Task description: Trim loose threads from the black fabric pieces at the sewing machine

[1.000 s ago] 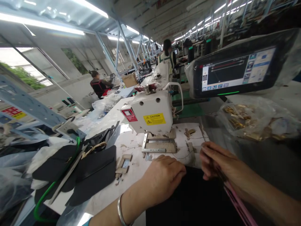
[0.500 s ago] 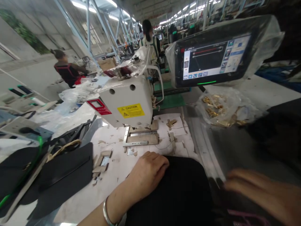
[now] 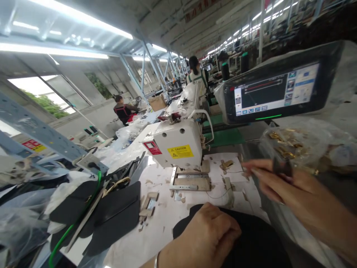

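My left hand, with a silver bangle at the wrist, lies curled over the black piece at the bottom centre, its fingers closed on it. My right hand is above the right edge of the papered work surface, fingers closed round a small dark object too blurred to identify. Ahead of both hands stands a white sewing machine with a yellow caution label. Below its head is a metal clamp frame on the surface.
A monitor in plastic wrap stands at the right, above a clear bag of gold metal parts. Black cut pieces and a green cord lie left. Two people are further back.
The view has tilted up and shifted left, so the scene sits lower and further right. My right hand has come forward from the lower right, now holding a dark object. My left hand stays on the black piece.
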{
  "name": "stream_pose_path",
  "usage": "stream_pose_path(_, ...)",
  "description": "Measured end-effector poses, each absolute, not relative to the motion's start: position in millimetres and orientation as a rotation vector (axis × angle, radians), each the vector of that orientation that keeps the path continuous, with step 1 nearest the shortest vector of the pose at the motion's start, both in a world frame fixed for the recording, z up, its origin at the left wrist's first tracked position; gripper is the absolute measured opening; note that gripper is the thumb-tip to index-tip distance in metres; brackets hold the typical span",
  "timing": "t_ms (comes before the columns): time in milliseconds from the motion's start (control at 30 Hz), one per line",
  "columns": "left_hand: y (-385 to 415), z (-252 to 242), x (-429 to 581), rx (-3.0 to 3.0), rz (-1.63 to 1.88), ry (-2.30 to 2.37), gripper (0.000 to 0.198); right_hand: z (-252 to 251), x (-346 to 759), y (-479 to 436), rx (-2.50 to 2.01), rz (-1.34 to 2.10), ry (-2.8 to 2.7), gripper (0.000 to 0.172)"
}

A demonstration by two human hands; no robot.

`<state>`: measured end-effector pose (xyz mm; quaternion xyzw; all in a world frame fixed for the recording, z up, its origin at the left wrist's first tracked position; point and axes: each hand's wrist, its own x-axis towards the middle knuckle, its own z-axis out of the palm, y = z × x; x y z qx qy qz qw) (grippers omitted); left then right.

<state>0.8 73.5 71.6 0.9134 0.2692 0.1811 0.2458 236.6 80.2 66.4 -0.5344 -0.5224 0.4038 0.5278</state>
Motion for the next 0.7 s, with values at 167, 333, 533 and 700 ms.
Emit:
stream_pose_path(167, 76, 66, 7, 2.456, 0.532, 0.808, 0.011, 140, 170, 148, -1.05, 0.882, -1.331, 0.035)
stream_pose_path(333, 74, 65, 3, 2.397, 0.527, 0.89, 0.014, 149, 151, 154, -1.049, 1.074, -1.088, 0.022)
stream_pose_path(533, 80, 58, 6, 2.447, 0.492, 0.868, 0.012, 171, 149, 139, -0.866, 1.357, -0.69, 0.006)
stream_pose_path(700, 95, 54, 8, 2.472, 0.531, 1.016, 0.012, 170, 151, 157, -0.963, 1.138, -1.068, 0.013)
